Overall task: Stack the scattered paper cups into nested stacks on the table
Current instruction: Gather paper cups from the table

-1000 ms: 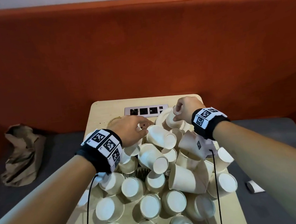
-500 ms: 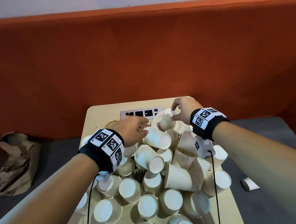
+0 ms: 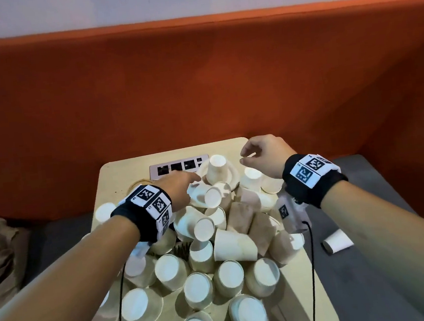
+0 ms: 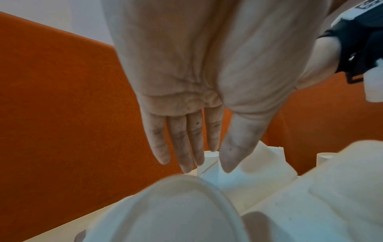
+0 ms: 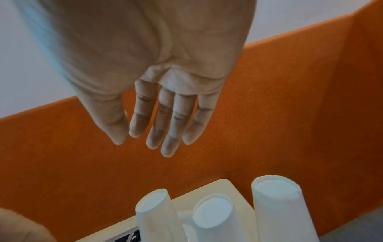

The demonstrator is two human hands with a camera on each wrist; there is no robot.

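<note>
White paper cups [image 3: 205, 241] – mostly upside down, some tipped – lie heaped under my fingers; my left hand [image 3: 180, 189] and right hand [image 3: 264, 155] hang relaxed, grasping nothing.

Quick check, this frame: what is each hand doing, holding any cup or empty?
Left hand: open, fingers straight, tips over the paper cups, nothing gripped.
Right hand: open, empty, above the cups.

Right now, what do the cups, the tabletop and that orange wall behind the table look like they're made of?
Cups: thin matte white paper, judging by the rolled rims and one creased side in the left wrist view.
Tabletop: pale, smooth, with rounded corners; probably wood or laminate, hard to tell which.
Orange wall: matte and faintly fuzzy, likely felt or fabric covering.
</note>
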